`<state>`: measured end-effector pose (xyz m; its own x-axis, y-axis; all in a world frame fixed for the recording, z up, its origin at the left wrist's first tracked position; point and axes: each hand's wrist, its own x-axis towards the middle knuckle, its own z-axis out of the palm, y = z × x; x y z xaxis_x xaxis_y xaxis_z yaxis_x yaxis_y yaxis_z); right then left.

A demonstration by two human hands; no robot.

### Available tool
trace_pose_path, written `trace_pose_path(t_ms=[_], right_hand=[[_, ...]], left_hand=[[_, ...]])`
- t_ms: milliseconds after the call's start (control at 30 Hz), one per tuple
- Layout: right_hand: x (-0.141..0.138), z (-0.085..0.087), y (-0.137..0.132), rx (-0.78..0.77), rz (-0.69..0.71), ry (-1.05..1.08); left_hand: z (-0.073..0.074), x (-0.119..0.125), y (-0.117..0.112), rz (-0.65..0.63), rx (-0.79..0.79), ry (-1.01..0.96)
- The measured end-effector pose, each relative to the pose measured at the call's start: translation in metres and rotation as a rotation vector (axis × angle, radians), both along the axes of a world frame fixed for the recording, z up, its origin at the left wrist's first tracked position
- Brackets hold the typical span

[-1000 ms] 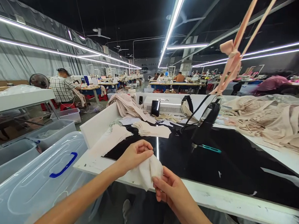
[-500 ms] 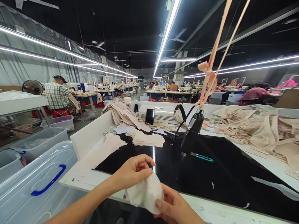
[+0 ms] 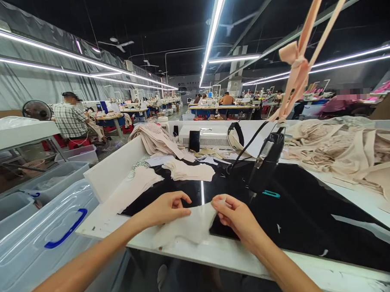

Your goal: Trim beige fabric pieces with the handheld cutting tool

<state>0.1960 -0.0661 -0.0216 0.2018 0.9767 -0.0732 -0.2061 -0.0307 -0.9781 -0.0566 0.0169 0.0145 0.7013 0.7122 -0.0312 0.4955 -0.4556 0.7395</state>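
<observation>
A pale cream fabric piece (image 3: 188, 226) lies spread at the near edge of the black-topped work table (image 3: 301, 219). My left hand (image 3: 165, 207) pinches its left upper edge. My right hand (image 3: 237, 215) pinches its right upper corner, fingers curled. Just beyond my right hand a black hand tool (image 3: 265, 162) hangs from peach-coloured straps (image 3: 295, 68) over the table.
Stacks of cream cut pieces (image 3: 188, 170) and a beige fabric pile (image 3: 347, 150) lie on the table, with a teal tool (image 3: 270, 194) and a white machine (image 3: 210, 136) behind. Clear plastic bins with blue handles (image 3: 66, 231) stand at left. Other people sit at distant sewing tables.
The fabric piece was bunched between both hands below the table edge; now it is spread flat on the table, with my right hand moved up and to the right.
</observation>
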Motion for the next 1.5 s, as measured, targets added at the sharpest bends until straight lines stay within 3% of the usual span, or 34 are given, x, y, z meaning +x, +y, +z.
trace_pose_path(t_ms=[133, 267, 333, 467, 633, 833, 933, 1033, 1133, 1267, 1333, 1400, 1500], right_hand=[[0.014, -0.003, 0.03, 0.007, -0.016, -0.357], [0.021, -0.005, 0.059, 0.071, -0.015, -0.665], [0.024, -0.005, 0.07, 0.118, -0.015, -0.798], [0.03, -0.004, 0.077, 0.178, -0.061, -1.022], [0.025, -0.008, 0.054, 0.296, -0.025, -1.179], [0.005, -0.026, 0.008, 0.477, 0.162, -1.183], [0.006, -0.026, -0.008, 0.555, 0.16, -1.141], [0.018, -0.016, -0.016, 0.607, 0.019, -1.081], [0.037, -0.003, -0.018, 0.635, -0.212, -1.017], [0.066, 0.009, -0.007, 0.611, -0.59, -0.885], [0.079, 0.014, 0.005, 0.566, -0.715, -0.769], [0.089, 0.02, 0.02, 0.512, -0.701, -0.671], [0.094, 0.033, 0.042, 0.509, -0.525, -0.556]], left_hand=[[-0.005, 0.0, 0.022, 0.085, 0.216, 0.127], [-0.012, 0.013, 0.025, 0.125, 0.429, 0.151], [-0.019, 0.022, 0.022, 0.029, 0.494, 0.142], [-0.041, 0.033, 0.015, -0.279, 0.663, 0.083], [-0.055, 0.029, 0.014, -0.315, 0.682, 0.04], [-0.055, 0.026, 0.016, -0.282, 0.594, 0.012], [-0.056, 0.026, 0.017, -0.258, 0.6, 0.053], [-0.055, 0.028, 0.015, -0.249, 0.613, 0.102], [-0.051, 0.029, 0.011, -0.243, 0.623, 0.115], [-0.047, 0.03, 0.003, -0.24, 0.619, 0.114], [-0.045, 0.03, 0.0, -0.238, 0.611, 0.106], [-0.044, 0.03, -0.001, -0.236, 0.6, 0.094], [-0.041, 0.034, -0.002, -0.25, 0.579, 0.077]])
